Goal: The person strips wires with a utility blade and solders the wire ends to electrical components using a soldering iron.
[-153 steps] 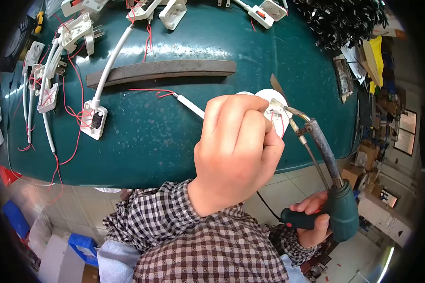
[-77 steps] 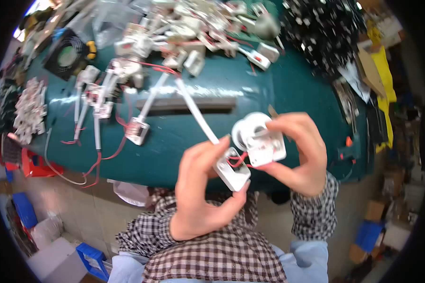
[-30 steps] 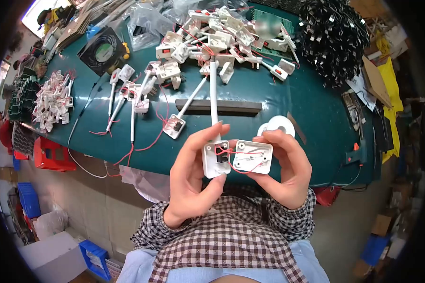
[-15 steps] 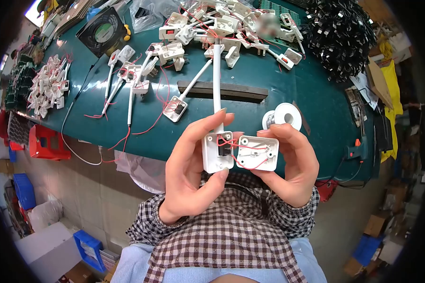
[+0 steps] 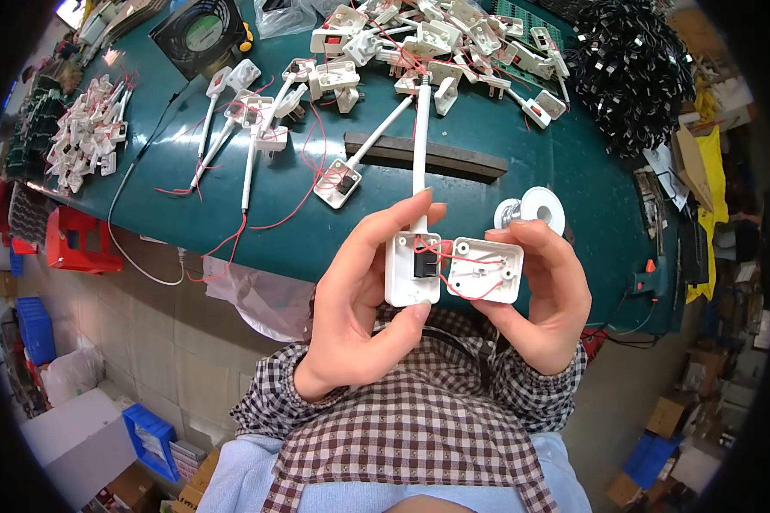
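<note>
My left hand [image 5: 351, 321] is closed around a small white plastic switch housing [image 5: 398, 278], with the thumb on its lower edge. Inside the housing sits a black switch [image 5: 425, 264], and a long white tube [image 5: 420, 141] runs from its top toward the back of the table. My right hand [image 5: 549, 299] pinches a matching open white cover [image 5: 481, 280] between thumb and fingers, its inner side facing up. Thin red wires [image 5: 459, 256] link the two halves, which lie side by side, apart. A solder spool [image 5: 541, 210] stands just beyond my right fingers.
Several white housings with red wires [image 5: 436, 38] are heaped at the back of the green table [image 5: 291, 218]. A dark bar [image 5: 453, 159] lies behind my hands. A fan [image 5: 204, 34] stands back left, a bundle of black cables [image 5: 629, 77] back right, an orange-tipped tool [image 5: 649, 279] at right.
The view has shifted, so the table items and both hands appear further right. Both hands keep the same grip on the housing and cover.
</note>
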Tool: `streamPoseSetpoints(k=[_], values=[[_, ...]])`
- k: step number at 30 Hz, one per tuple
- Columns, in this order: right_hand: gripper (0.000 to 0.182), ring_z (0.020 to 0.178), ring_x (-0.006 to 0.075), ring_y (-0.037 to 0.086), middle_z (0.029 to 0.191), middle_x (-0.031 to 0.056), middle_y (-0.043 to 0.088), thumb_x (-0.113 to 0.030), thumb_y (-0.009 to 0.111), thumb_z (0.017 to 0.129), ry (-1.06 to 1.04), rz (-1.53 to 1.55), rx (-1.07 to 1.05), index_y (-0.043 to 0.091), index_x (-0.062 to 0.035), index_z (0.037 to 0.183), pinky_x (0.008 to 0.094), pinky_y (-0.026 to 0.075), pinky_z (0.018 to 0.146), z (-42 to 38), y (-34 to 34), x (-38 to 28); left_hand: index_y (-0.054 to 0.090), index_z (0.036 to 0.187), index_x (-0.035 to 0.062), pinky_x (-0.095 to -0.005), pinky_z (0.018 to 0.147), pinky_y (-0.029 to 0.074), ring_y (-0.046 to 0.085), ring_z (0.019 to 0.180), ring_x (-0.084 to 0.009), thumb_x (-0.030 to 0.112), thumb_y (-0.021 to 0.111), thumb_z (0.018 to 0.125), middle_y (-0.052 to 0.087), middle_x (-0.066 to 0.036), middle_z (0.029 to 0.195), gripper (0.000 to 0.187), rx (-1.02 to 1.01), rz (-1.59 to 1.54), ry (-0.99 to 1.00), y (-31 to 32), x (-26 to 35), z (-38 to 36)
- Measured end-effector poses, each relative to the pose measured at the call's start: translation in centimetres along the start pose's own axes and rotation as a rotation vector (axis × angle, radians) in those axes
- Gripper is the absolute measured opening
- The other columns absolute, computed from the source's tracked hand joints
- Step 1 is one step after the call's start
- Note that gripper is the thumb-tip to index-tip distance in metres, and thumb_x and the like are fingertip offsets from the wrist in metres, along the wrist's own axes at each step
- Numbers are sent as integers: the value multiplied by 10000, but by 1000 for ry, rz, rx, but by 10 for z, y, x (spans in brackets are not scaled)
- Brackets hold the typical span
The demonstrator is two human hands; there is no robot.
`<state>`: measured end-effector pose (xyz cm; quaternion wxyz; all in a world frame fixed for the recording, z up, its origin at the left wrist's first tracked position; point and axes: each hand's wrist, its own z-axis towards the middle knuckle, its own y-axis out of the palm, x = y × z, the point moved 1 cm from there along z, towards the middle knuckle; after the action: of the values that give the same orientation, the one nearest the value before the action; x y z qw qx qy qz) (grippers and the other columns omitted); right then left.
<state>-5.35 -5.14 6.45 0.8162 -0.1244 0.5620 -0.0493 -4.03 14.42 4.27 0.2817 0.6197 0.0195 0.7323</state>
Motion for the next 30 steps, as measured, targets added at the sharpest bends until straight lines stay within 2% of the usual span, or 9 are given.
streamPoseSetpoints(k=[5, 7, 11, 19, 23, 25, 26, 28, 30], values=[[626, 1129, 259, 623, 1175, 145, 596, 98, 759, 696, 22, -5, 9, 522, 41, 1272, 364, 508, 966, 2, 7, -3, 310, 1446, -47, -341, 1085, 351, 456, 1301, -217, -76, 512, 746, 403, -209, 1436, 729, 0, -28, 6, -4, 0, -3], [617, 1122, 257, 627, 1168, 148, 602, 100, 757, 693, 28, -15, 9, 530, 40, 1263, 359, 509, 961, 2, 8, -4, 270, 1438, -91, -387, 1064, 395, 510, 1249, -265, 16, 578, 774, 374, -299, 1434, 740, 13, 50, 30, -5, 0, -3], [584, 1092, 250, 639, 1144, 157, 634, 95, 748, 687, 3, -45, -9, 555, 36, 1234, 346, 509, 934, 2, 10, -3, 281, 1434, -80, -382, 1061, 398, 510, 1250, -266, -6, 585, 760, 383, -287, 1434, 743, -3, 87, 73, -9, -1, -4], [579, 1074, 254, 647, 1155, 155, 653, 73, 746, 693, -10, -93, -48, 564, 12, 1239, 353, 495, 929, 2, 17, -6, 306, 1427, -38, -401, 1007, 496, 538, 1238, -297, -80, 782, 688, 400, -254, 1425, 880, 35, 153, 108, -7, -2, -4], [561, 1086, 261, 643, 1160, 152, 657, 65, 741, 690, 16, -95, -65, 584, 2, 1224, 360, 493, 933, 3, 20, -7, 309, 1425, -33, -396, 999, 498, 536, 1240, -294, -85, 776, 694, 399, -251, 1429, 869, 33, 140, 119, -11, -4, -6], [547, 1093, 281, 638, 1160, 148, 659, 42, 734, 691, 26, -112, -110, 598, -12, 1217, 369, 491, 938, 7, 23, -9, 393, 1388, -19, -346, 1001, 472, 554, 1218, -250, -34, 781, 725, 471, -166, 1381, 768, 139, 75, 56, -9, -3, -8], [537, 1096, 296, 635, 1157, 147, 659, 22, 731, 694, 22, -162, -123, 604, -19, 1214, 374, 489, 940, 11, 22, -14, 403, 1378, -21, -351, 998, 470, 554, 1209, -258, 34, 815, 698, 506, -185, 1356, 797, 93, 522, 135, -20, 3, -9], [521, 1107, 323, 617, 1166, 155, 646, -39, 722, 714, 6, -137, -154, 599, -24, 1220, 381, 483, 947, 12, 23, -11, 409, 1363, -26, -388, 995, 470, 537, 1216, -293, 27, 812, 671, 512, -226, 1337, 803, 209, 283, 94, -16, -5, -10], [522, 1118, 316, 601, 1207, 143, 625, -87, 720, 761, -91, -100, -63, 577, -23, 1259, 388, 475, 962, 5, 26, -4, 400, 1371, -27, -389, 977, 485, 551, 1169, -284, -10, 792, 648, 482, -225, 1368, 822, 284, 310, 50, -10, -2, -10]])
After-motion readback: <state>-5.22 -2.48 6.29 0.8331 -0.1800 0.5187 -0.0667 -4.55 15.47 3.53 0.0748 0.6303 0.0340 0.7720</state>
